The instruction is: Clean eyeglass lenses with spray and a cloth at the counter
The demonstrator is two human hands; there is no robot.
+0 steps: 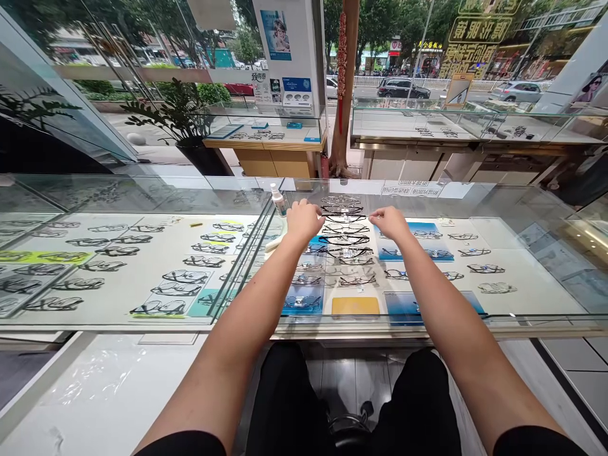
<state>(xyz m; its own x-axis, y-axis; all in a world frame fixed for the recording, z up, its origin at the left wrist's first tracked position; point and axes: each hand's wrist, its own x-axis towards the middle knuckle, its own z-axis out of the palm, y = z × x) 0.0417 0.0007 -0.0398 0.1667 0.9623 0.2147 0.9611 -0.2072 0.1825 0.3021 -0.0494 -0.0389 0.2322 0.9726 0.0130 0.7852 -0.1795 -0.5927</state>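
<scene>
Both my arms reach forward over a glass display counter (475, 196). My left hand (304, 220) and my right hand (389, 221) are closed in a pinch on the two ends of a pair of dark-rimmed glasses (344, 218). That pair lies in a column of several pairs of glasses (346, 240) set out on top of the glass. A small white spray bottle (278, 199) stands just left of my left hand.
Under the glass lie many more glasses on white and blue trays (118, 253). A second counter case (71, 266) adjoins on the left. Further display cases (427, 126) and a potted plant (185, 120) stand by the shop window. My black-clad legs sit on a stool (349, 430).
</scene>
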